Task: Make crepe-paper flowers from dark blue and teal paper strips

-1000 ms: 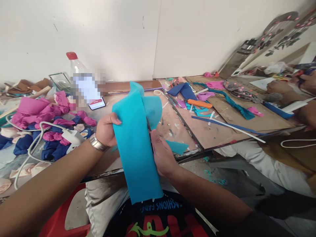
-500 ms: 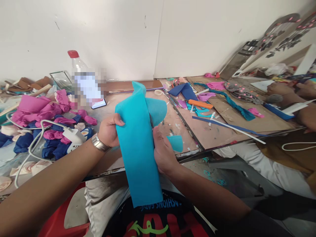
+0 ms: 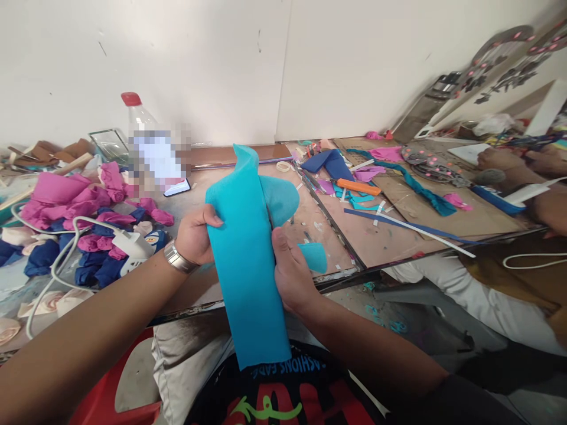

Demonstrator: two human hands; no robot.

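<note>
Our left hand (image 3: 198, 234) grips the turquoise sheet (image 3: 248, 271) by its edge. Our right hand (image 3: 293, 270) is curled at the opposite edge, its exact hold hidden from us.

Matt paper-like sheet (image 3: 245, 277), shiny metal watchband (image 3: 176, 258).
Sheet smooth w/ soft creases; scissors (image 3: 270, 217) mostly hidden, finish unclear. Bottle (image 3: 142, 115) clear, glossy plastic; phone (image 3: 177, 188) w/ smooth, glossy scrn. Cutter (image 3: 358, 187) orange plastic. Cardboard (image 3: 410, 208) brown, matt. Wall (image 3: 190, 65) pale, smooth, w/ a few scuffs.
</note>
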